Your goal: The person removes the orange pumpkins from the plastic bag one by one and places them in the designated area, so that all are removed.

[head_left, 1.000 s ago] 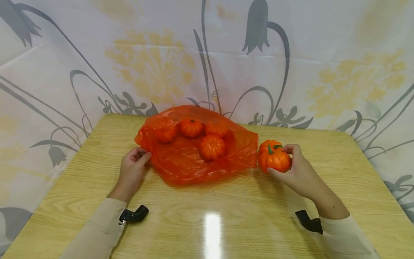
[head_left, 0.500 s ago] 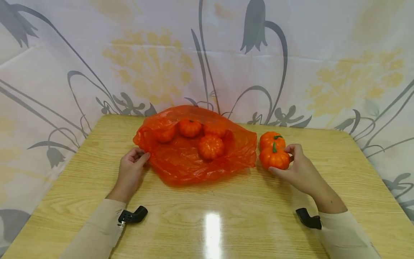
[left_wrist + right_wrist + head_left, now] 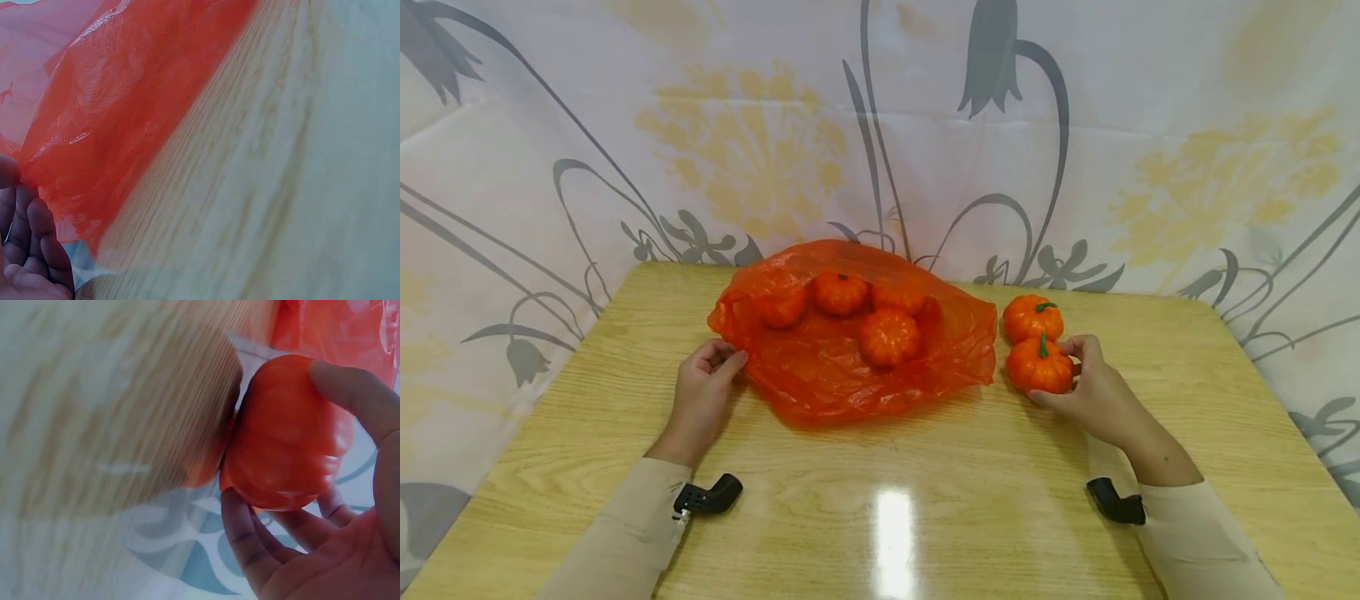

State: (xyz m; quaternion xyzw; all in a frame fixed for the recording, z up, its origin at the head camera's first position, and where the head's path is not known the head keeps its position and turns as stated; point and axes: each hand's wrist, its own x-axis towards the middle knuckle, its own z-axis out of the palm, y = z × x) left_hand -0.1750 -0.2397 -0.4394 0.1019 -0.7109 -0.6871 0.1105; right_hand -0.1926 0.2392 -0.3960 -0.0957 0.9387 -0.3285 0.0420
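Observation:
A translucent orange plastic bag (image 3: 820,392) lies spread on the wooden table, with several small orange pumpkins (image 3: 890,337) showing in and through it. At its left end my left hand (image 3: 703,396) pinches the bag's edge between thumb and curled fingers. In the left wrist view the bag's side (image 3: 119,112) rises beside those fingers (image 3: 47,250). To the right of the bag, my right hand (image 3: 1093,396) grips a green-stemmed pumpkin (image 3: 1040,367), thumb on the near side and fingers round the far right side. Another pumpkin (image 3: 1032,317) sits right behind it, its green stem pointing right.
The wooden table (image 3: 805,517) reaches back to a wall covering (image 3: 925,167) printed with grey and yellow flowers. Black camera mounts (image 3: 707,496) sit at both wrists.
The pumpkin in my right hand has shifted slightly right, and the one behind it has moved back, so the two overlap less. My left hand stays at the bag's edge.

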